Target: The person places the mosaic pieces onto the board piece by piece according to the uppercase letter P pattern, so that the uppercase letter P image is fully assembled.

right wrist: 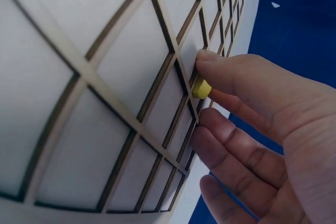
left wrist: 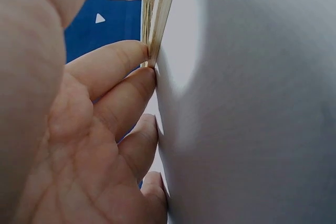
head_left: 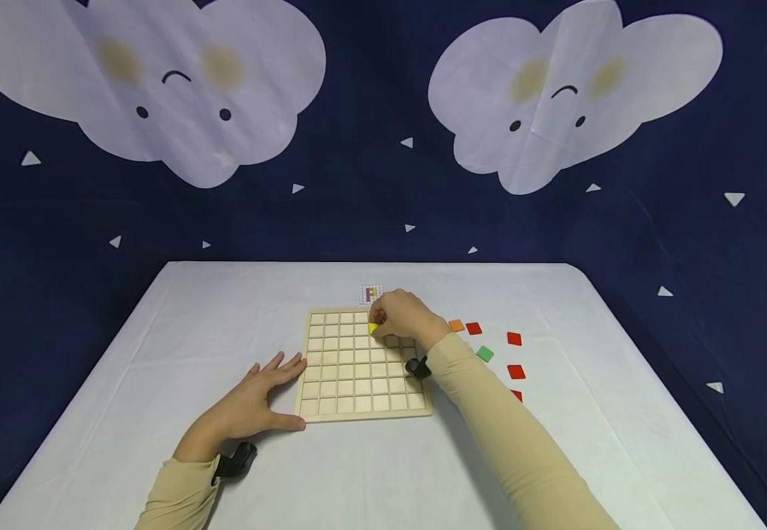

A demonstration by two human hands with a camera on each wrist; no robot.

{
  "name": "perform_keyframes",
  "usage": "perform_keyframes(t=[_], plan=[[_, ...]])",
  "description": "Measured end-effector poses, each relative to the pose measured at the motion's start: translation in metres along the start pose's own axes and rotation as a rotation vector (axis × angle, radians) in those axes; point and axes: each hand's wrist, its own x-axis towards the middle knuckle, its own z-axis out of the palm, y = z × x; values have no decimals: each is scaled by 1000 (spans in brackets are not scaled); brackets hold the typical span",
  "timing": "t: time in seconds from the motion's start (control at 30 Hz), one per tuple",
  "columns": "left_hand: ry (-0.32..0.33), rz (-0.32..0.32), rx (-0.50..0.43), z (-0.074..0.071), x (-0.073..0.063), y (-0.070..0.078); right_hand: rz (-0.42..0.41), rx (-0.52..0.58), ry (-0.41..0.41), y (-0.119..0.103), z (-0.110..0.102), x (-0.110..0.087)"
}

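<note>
Yellow tile (head_left: 373,328), pinched between thumb and fingertip of the right hand (head_left: 405,318), at the far part of a wooden grid board (head_left: 362,372), a little right of its middle and one row in from the far edge. Seen close from the right wrist, right at the raised ribs of the grid; cannot tell whether seated flat in a square or only touching the ribs. Other fingers of that hand loosely bent, tips near the board. Left hand (head_left: 251,405) spread wide, thumb well apart from the fingers, nothing in its grasp; fingertips against the board's left edge, thumb tip by the near left corner. Just beyond the far edge, a small pattern card (head_left: 371,294) with coloured squares, flat on the white cloth (head_left: 357,475). Loose on the cloth to the right of the board: an orange tile (head_left: 456,325) beside a red tile (head_left: 474,328), a green tile (head_left: 485,354) nearer, and three more red tiles (head_left: 516,372) in a rough column farther right, the nearest partly hidden by a tan sleeve (head_left: 522,449). Behind, a dark blue backdrop (head_left: 363,169) with white clouds (head_left: 152,81) and small triangles (head_left: 31,158).
</note>
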Motion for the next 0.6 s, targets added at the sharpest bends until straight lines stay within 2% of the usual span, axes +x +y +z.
perform_keyframes(t=[0.6], plan=[[8, 7, 9, 0, -1, -2, -7, 19, 23, 7, 5, 2]])
